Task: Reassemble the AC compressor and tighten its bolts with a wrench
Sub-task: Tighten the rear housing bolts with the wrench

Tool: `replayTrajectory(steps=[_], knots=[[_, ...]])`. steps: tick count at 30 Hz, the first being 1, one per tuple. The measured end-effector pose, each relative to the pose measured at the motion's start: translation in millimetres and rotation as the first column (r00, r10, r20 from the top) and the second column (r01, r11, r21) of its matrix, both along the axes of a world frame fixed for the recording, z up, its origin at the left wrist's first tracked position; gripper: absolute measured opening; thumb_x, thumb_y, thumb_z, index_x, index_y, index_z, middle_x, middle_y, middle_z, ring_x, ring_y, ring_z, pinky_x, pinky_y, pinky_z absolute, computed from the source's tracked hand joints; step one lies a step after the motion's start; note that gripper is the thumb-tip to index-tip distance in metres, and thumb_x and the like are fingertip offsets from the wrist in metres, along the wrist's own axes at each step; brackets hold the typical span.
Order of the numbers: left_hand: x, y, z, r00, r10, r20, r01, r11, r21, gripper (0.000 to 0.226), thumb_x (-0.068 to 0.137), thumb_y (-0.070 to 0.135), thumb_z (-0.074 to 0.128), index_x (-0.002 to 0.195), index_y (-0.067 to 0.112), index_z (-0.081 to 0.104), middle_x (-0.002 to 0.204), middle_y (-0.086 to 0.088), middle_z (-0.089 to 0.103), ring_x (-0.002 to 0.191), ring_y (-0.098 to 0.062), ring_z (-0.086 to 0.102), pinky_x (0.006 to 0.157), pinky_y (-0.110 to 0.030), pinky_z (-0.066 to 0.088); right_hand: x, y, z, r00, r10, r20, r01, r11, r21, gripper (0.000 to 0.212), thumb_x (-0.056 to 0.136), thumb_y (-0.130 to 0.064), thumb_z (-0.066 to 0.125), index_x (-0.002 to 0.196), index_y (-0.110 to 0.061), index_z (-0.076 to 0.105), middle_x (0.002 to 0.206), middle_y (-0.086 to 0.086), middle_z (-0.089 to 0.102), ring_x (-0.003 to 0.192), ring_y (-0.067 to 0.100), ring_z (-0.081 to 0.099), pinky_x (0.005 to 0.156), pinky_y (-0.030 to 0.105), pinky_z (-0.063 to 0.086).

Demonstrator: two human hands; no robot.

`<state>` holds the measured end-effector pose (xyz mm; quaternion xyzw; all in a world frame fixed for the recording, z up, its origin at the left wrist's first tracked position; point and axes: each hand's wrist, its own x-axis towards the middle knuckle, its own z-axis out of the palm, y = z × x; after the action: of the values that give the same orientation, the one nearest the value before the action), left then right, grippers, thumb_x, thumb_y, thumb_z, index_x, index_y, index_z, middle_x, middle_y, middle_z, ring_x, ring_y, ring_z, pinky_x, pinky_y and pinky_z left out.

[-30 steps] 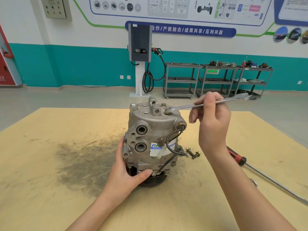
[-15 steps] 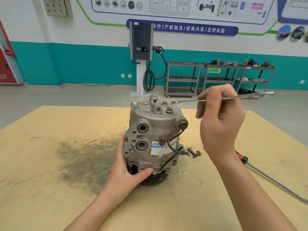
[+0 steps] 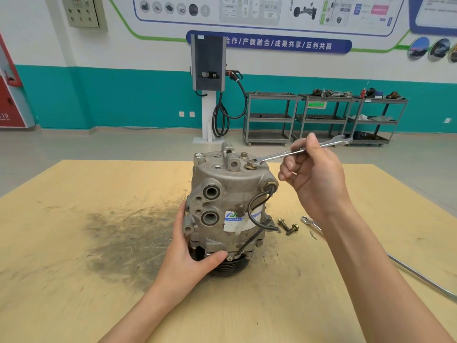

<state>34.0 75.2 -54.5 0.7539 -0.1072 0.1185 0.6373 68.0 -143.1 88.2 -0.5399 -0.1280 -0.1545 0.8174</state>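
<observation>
head view: right hand (image 3: pixel 315 179) pinches wrench (image 3: pixel 294 152) mid-shaft; its long axis runs left from the fingers to bolt (image 3: pixel 249 166) atop compressor (image 3: pixel 230 209); left hand (image 3: pixel 190 258) grips the base

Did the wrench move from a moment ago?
Yes. The wrench came back down; its open end sits on the near top bolt of the compressor again.
</observation>
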Motion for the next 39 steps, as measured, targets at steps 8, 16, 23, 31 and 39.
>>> replayTrajectory(steps=[8,16,23,31,39], knots=[[-1,0,2,1.0,0.013,-0.013,-0.013,1.0,0.004,0.111,0.051,0.062,0.084,0.13,0.063,0.007,0.123,0.044,0.052,0.116,0.022,0.047,0.084,0.007,0.033,-9,14,-7,0.876,-0.271,0.399,0.364,0.914,-0.179,0.03,0.104,-0.028,0.038,0.08,-0.015,0.052,0.054,-0.003,0.051,0.05,0.021,0.049,0.051,0.028,0.042],[-2,0,0,1.0,0.016,-0.018,-0.016,1.0,0.001,0.106,0.06,0.048,0.088,0.126,0.067,0.007,0.117,0.052,0.048,0.113,0.025,0.046,0.081,0.008,0.033,-29,28,-2,0.346,-0.234,0.909,0.865,0.455,-0.212,0.046,0.1,-0.032,0.046,0.073,0.002,0.063,0.055,0.005,0.059,0.053,0.015,0.047,0.047,0.017,0.034],[-2,-1,2,0.998,0.035,-0.042,-0.035,0.999,0.005,0.107,0.048,0.059,0.08,0.125,0.069,0.006,0.126,0.038,0.051,0.114,0.022,0.049,0.082,0.007,0.033,-29,20,6,0.655,-0.367,0.661,0.605,0.778,-0.167,0.029,0.102,-0.034,0.041,0.082,-0.017,0.052,0.054,-0.005,0.052,0.048,0.012,0.052,0.048,0.028,0.04],[-2,-1,2,1.0,0.014,-0.024,-0.014,1.0,0.005,0.104,0.053,0.049,0.08,0.126,0.065,0.008,0.115,0.054,0.048,0.111,0.026,0.047,0.08,0.009,0.032,-8,6,4,0.985,-0.131,0.113,0.136,0.99,-0.033,0.038,0.107,-0.027,0.031,0.082,-0.011,0.054,0.052,-0.002,0.051,0.051,0.017,0.049,0.054,0.031,0.046],[-1,-1,1,1.0,0.018,-0.019,-0.017,1.0,0.016,0.104,0.054,0.046,0.08,0.127,0.062,0.007,0.111,0.057,0.046,0.107,0.03,0.045,0.079,0.01,0.031,-3,3,3,0.998,0.053,-0.046,-0.054,0.998,-0.02,0.038,0.106,-0.031,0.032,0.084,-0.01,0.055,0.056,0.003,0.053,0.053,0.017,0.051,0.054,0.027,0.049]])
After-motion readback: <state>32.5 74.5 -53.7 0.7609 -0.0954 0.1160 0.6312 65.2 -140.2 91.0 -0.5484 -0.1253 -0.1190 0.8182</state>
